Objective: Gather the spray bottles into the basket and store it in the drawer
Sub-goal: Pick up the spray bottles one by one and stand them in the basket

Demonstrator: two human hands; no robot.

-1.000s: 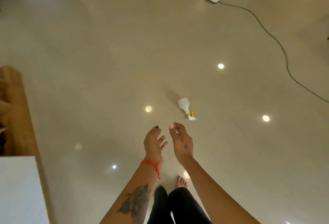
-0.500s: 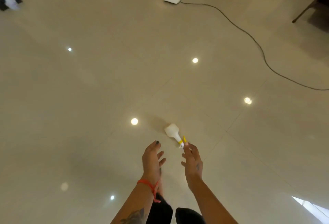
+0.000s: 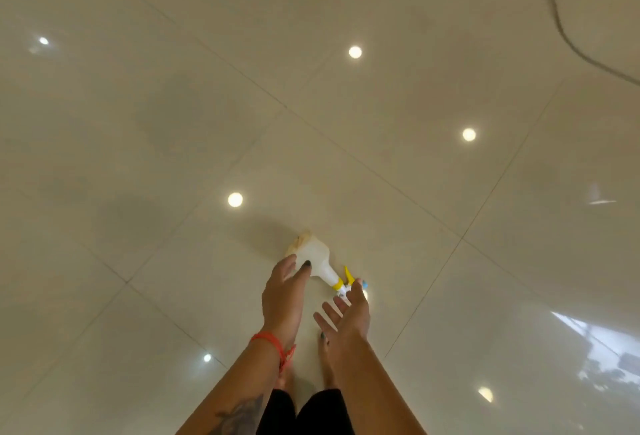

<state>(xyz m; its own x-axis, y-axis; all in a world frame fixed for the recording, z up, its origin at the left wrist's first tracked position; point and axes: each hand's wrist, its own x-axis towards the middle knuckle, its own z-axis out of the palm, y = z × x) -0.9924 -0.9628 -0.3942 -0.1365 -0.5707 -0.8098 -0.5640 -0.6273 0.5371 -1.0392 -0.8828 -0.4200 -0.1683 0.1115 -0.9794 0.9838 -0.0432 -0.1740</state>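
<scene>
The left hand (image 3: 283, 291), a red thread bracelet (image 3: 273, 344) at its wrist, has come down to the white spray bottle (image 3: 313, 258) lying on its side on the glossy tiled floor (image 3: 173, 157). A second ago both hands hung well short of the bottle; half a second ago they were near it; now the left fingertips (image 3: 306, 265) reach the bottle's shoulder and appear to touch it. The fingers are spread and nearly flat, not curled round anything, so the grip is not yet made.

The bottle lies with its broad base pointing up and left, away from the person, and its narrow neck toward the lower right, ending in the yellow trigger head (image 3: 346, 277). It seems to rest in the same spot as before, untouched until now.

The right hand (image 3: 346, 313) has drawn in too: palm turned inward, fingers apart and empty, its tips just at the trigger head, partly hiding the nozzle. Whether it touches the trigger I cannot tell.

At the far upper right a dark cable (image 3: 561, 29) runs across the tiles, well apart from all this.

No basket and no drawer are in view, so I judge this the pick-up stage, with carrying and storing yet to come.
</scene>
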